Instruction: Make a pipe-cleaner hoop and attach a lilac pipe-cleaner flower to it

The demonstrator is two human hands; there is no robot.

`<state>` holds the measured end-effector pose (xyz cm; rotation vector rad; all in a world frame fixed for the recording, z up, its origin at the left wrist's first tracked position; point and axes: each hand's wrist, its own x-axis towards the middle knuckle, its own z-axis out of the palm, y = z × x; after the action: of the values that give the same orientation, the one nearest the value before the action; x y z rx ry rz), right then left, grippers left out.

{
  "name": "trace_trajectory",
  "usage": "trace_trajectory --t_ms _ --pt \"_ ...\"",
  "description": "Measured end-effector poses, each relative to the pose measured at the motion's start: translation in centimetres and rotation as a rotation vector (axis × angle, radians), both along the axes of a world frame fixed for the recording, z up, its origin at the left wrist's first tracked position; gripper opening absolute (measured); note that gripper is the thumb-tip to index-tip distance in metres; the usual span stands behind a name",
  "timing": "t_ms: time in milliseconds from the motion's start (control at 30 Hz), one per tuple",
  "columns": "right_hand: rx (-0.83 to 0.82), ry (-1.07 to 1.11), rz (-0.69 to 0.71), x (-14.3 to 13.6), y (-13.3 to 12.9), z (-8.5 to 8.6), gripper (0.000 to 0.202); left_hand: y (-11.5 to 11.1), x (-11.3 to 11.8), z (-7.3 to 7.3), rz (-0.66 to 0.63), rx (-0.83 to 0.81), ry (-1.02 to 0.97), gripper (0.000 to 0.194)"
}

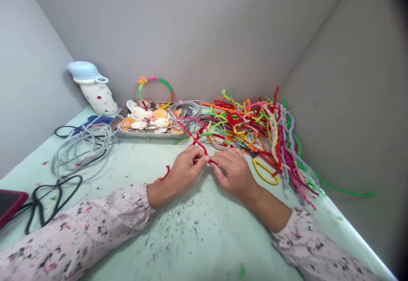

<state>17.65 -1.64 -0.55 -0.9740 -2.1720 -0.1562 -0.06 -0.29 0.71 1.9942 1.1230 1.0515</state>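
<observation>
L hand & R hand pinch red pipe cleaner nr tray.

1. Left hand: fingers curled, thumb and forefinger pinched.
2. Right hand: palm down, fingers bent, tips meeting the left thumb.
3. Both forearms angle inward, sleeves ending near the wrists.

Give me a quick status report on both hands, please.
Left hand, right hand: both pinching red fuzzy stem. Tangled stem pile ahead, right. Shell tray ahead, left.
</observation>
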Motion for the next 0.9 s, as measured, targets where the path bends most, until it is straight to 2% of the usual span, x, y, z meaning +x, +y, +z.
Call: trace_trajectory --t_ms 200,367,700,900 --pt "-0.028 -0.018 0.003 -0.11 -0.03 0.03 0.011 0.04 0.07 -0.20 0.017 0.011 0.050 0.021" --pt "0.018 -0.083 -0.001 -0.08 0.05 -0.16 0.014 0.04 0.11 -0.32 0.034 0.014 0.083 0.020" --pt "0.096 -0.128 -0.010 -0.12 -0.08 -0.12 0.015 0.13 0.36 -0.14 0.065 -0.131 0.094 0.022" --pt "0.085 -0.113 -0.013 -0.09 0.06 -0.26 0.013 0.16 0.25 -0.51 0.036 -0.143 0.036 0.022"
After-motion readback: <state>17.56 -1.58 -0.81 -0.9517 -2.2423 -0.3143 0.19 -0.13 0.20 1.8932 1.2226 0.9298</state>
